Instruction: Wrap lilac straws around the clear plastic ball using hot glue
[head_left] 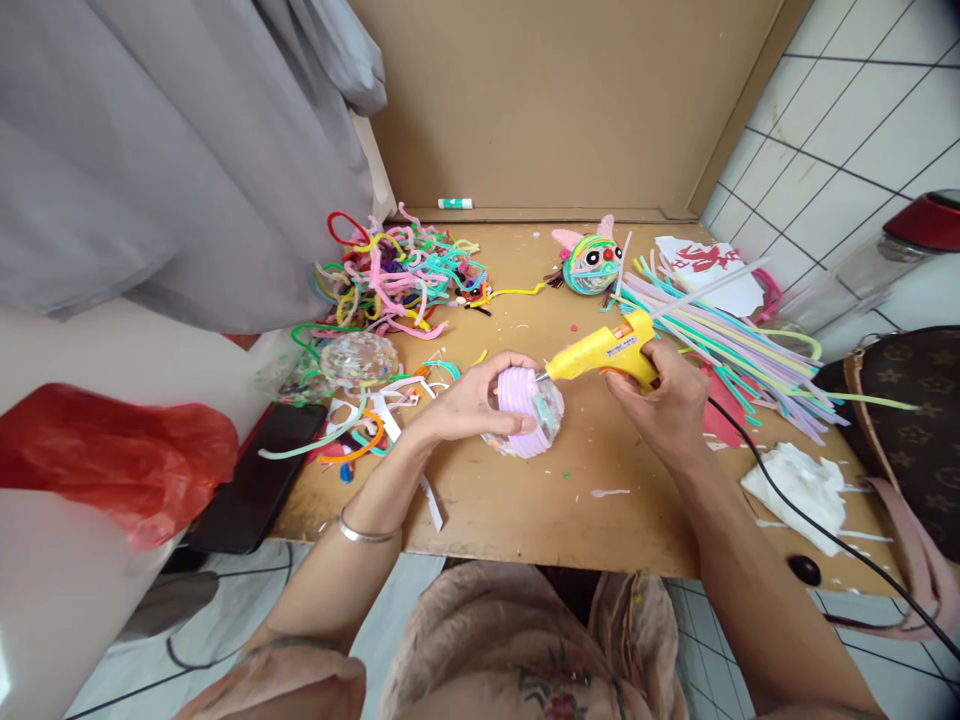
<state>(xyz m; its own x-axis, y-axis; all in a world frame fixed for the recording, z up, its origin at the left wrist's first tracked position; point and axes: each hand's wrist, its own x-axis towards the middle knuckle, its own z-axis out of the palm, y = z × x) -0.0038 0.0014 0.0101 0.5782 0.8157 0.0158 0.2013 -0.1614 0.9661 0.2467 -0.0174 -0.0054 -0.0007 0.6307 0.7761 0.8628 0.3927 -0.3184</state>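
In the middle of the desk, my left hand [480, 398] is closed around a clear plastic ball [551, 408] partly wrapped in lilac pipe cleaners [517, 392]. My right hand [664, 395] grips a yellow hot glue gun [604, 350] by its handle. The gun's metal nozzle points left and meets, or comes very close to, the upper edge of the lilac wrapping. Bare plastic shows on the ball's right side and underside. Behind the gun stands a finished-looking ball figure [591, 268] with pink ears and googly eyes.
A tangle of pipe cleaners [405, 270] and a clear ball [360, 358] lie left. Straight pipe cleaners [727, 330], a white tissue [799, 495] and a brown handbag [907, 430] are right. The gun's black cord [795, 500] passes my right forearm. A phone [255, 480] lies far left.
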